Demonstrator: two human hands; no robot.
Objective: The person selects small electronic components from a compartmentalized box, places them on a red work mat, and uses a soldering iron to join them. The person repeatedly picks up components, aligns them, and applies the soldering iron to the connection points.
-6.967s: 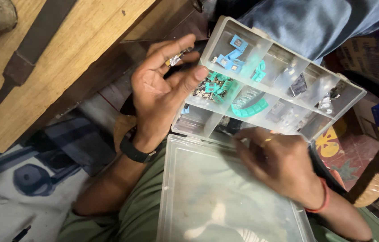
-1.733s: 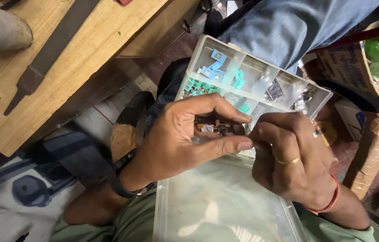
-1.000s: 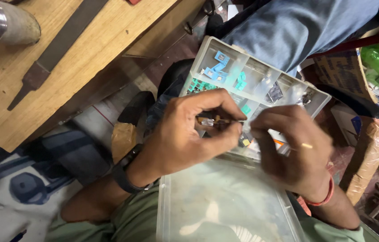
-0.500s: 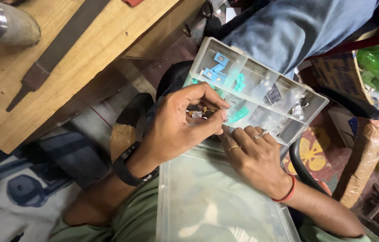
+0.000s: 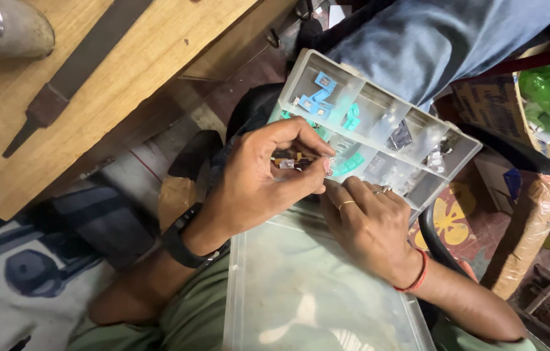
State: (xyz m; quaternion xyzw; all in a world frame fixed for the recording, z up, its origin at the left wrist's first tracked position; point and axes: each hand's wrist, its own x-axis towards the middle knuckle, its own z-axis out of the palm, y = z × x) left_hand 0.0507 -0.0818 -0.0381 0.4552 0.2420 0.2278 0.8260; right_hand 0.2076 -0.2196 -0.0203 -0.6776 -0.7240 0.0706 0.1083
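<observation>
Resting now flat on organiser box (image 5: 379, 140): right hand (image 5: 369, 224), pinch released.

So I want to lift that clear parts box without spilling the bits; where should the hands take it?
Probably by the two short end walls of the parts box, one of the hands on each, coming in level from the sides. The box lies open with its lid folded flat toward the person, so the compartments are uncovered, and any tilt would likely tip the small blue parts out.
</observation>
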